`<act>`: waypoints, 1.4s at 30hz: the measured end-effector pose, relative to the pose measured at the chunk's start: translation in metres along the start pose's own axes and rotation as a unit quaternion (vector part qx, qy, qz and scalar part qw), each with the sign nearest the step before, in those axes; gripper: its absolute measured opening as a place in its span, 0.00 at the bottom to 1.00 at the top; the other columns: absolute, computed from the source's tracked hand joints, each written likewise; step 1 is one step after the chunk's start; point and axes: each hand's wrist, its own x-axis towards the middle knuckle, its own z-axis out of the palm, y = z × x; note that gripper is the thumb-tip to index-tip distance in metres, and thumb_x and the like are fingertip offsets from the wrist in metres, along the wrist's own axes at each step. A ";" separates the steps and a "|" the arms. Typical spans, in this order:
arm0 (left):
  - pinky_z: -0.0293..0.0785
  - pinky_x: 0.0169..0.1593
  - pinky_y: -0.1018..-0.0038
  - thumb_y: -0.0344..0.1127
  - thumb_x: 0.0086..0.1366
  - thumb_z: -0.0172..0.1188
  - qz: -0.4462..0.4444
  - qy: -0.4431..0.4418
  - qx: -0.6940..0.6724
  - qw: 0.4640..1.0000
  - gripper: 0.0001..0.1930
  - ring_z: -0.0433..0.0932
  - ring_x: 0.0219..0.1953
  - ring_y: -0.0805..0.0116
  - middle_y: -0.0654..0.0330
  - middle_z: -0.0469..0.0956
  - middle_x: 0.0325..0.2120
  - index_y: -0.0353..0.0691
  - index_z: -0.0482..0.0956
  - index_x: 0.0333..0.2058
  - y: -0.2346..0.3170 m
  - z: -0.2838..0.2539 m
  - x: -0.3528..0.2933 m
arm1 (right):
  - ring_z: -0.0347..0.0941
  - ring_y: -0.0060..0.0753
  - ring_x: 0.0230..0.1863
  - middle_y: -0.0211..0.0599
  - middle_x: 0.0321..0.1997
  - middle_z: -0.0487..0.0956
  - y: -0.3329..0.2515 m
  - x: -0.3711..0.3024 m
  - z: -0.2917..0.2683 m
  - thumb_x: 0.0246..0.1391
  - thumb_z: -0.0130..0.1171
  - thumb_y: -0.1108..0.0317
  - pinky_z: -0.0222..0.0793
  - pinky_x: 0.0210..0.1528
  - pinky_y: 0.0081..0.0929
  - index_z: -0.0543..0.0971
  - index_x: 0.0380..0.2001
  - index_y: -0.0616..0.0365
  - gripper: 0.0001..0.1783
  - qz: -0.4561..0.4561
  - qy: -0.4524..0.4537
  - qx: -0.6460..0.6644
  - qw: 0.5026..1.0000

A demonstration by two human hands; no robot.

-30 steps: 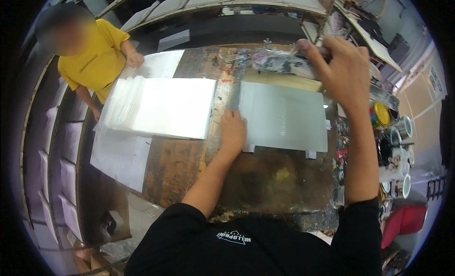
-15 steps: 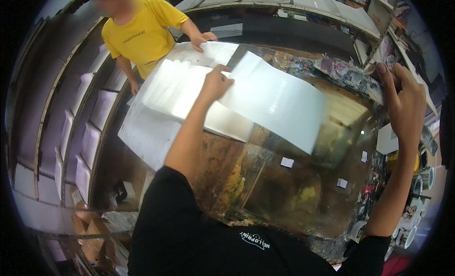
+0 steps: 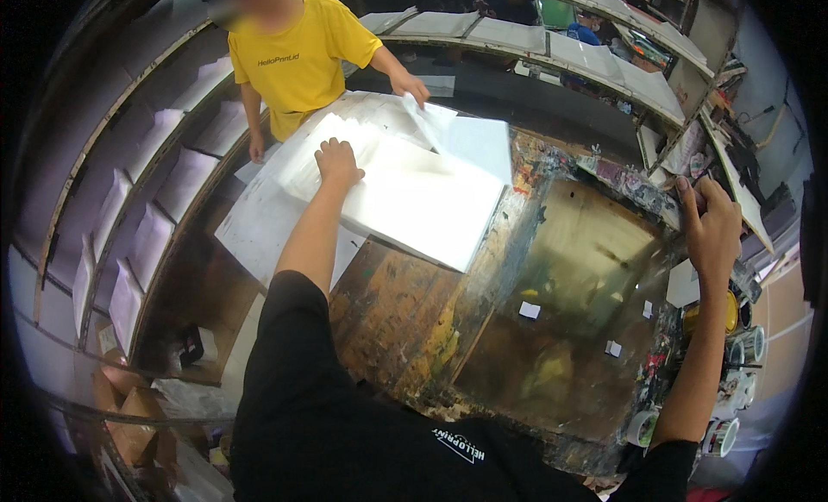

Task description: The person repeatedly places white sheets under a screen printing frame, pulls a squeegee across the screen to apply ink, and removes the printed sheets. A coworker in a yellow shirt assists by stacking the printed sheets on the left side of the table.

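My left hand (image 3: 339, 163) rests over a stack of white sheets (image 3: 431, 200), its fingers apart and holding nothing. On the right, my right hand (image 3: 711, 222) is raised by the paint-crusted bar (image 3: 634, 191), with thumb and fingers curled; what they grip cannot be made out. Across the table, a person in a yellow shirt has a hand (image 3: 412, 90) on a loose white sheet (image 3: 477, 146), which curves up at its left side. Below the bar lies a brown, glossy panel (image 3: 552, 373) bearing small white pieces (image 3: 530, 310).
Shelves with white sheets (image 3: 177, 183) line the left, and another rack (image 3: 517, 34) runs along the back. Paint tubs (image 3: 742, 345) crowd the right table edge. Cardboard boxes (image 3: 134, 424) sit at lower left. The wooden tabletop (image 3: 392, 304) is paint-stained.
My left hand has let go of the white sheet and moved left over the stack. The sheet has moved back, away from the panel, to the other person's hand.
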 end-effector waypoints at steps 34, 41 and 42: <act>0.75 0.62 0.57 0.40 0.60 0.68 -0.011 -0.108 -0.122 0.987 0.30 0.77 0.61 0.47 0.47 0.79 0.57 0.38 0.73 0.59 -0.002 0.007 0.032 | 0.68 0.55 0.33 0.48 0.28 0.71 -0.001 -0.006 0.004 0.67 0.55 0.42 0.61 0.42 0.42 0.70 0.26 0.63 0.31 0.014 -0.002 -0.001 1.000; 0.75 0.63 0.55 0.43 0.53 0.76 0.025 -0.123 -0.102 0.987 0.42 0.77 0.62 0.48 0.51 0.75 0.61 0.44 0.66 0.65 -0.001 0.001 0.035 | 0.67 0.54 0.32 0.47 0.28 0.71 -0.001 -0.004 0.003 0.67 0.55 0.41 0.61 0.40 0.41 0.70 0.26 0.64 0.32 0.027 -0.013 0.006 1.000; 0.75 0.62 0.53 0.42 0.55 0.74 0.022 -0.110 -0.100 0.989 0.41 0.77 0.61 0.47 0.51 0.74 0.61 0.44 0.66 0.66 0.002 0.006 0.032 | 0.67 0.54 0.32 0.47 0.28 0.72 -0.001 -0.004 0.003 0.66 0.55 0.40 0.62 0.40 0.42 0.71 0.27 0.65 0.33 0.033 -0.016 0.011 0.999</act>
